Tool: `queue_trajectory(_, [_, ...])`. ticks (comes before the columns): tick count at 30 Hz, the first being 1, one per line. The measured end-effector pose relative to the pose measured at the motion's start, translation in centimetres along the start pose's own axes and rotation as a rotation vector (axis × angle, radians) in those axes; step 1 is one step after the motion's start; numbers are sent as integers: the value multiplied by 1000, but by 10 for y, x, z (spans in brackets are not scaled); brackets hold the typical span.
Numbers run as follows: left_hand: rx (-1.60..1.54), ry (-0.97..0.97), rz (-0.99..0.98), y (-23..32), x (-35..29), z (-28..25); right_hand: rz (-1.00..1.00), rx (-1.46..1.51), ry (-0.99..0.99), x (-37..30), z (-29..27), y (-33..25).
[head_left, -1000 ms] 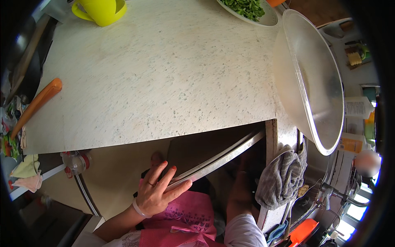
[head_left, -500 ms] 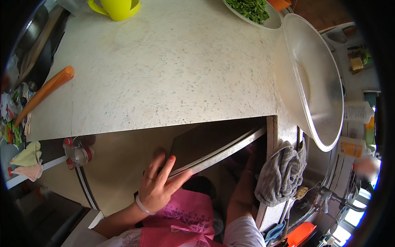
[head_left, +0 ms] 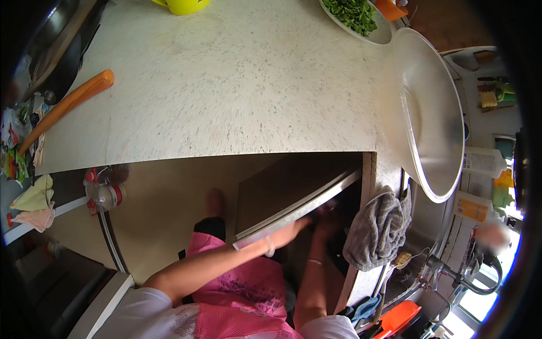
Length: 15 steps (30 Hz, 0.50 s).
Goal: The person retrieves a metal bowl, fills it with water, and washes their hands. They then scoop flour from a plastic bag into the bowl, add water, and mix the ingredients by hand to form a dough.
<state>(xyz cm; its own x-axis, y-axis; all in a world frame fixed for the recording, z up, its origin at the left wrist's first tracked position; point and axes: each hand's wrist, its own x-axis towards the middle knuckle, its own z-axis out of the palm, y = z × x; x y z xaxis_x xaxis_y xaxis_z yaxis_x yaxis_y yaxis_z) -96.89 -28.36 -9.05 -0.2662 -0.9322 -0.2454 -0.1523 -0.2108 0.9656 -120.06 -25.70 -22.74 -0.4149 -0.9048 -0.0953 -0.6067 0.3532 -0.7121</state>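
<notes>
An open cabinet door (head_left: 299, 209) slants out below the counter, its pale edge toward me. My left hand (head_left: 291, 234), with a band at the wrist, reaches past that edge into the dark cabinet opening. My right hand (head_left: 325, 223) is deep in the same opening, close to the left one. Shadow and blur hide the fingers of both hands, so I cannot tell what they touch or hold. A grey towel (head_left: 375, 231) hangs over the counter's edge just right of my right arm.
The speckled counter (head_left: 237, 90) carries a large translucent basin (head_left: 432, 118), a plate of chopped greens (head_left: 353, 17), a yellow cup (head_left: 186, 4) and an orange handle (head_left: 68, 110). A sink faucet (head_left: 457, 274) is at the right. Plastic bottles (head_left: 104, 195) stand at the lower left.
My left hand has left its spread-finger place by the door's near corner and moved right into the cabinet opening. My right hand stays inside. The view has shifted slightly.
</notes>
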Motion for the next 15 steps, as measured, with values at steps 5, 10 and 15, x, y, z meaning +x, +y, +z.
queue_trajectory(5, [-292,-147,-582,3,28,-4,9,-60,-16,-90,5,-85])
queue_trajectory(10, [-135,-95,-630,-48,13,-9,-77,-206,-164,-142,-4,-157])
queue_trajectory(15, [-37,-137,-697,-82,2,-14,-87,-142,-278,-154,-19,-180])
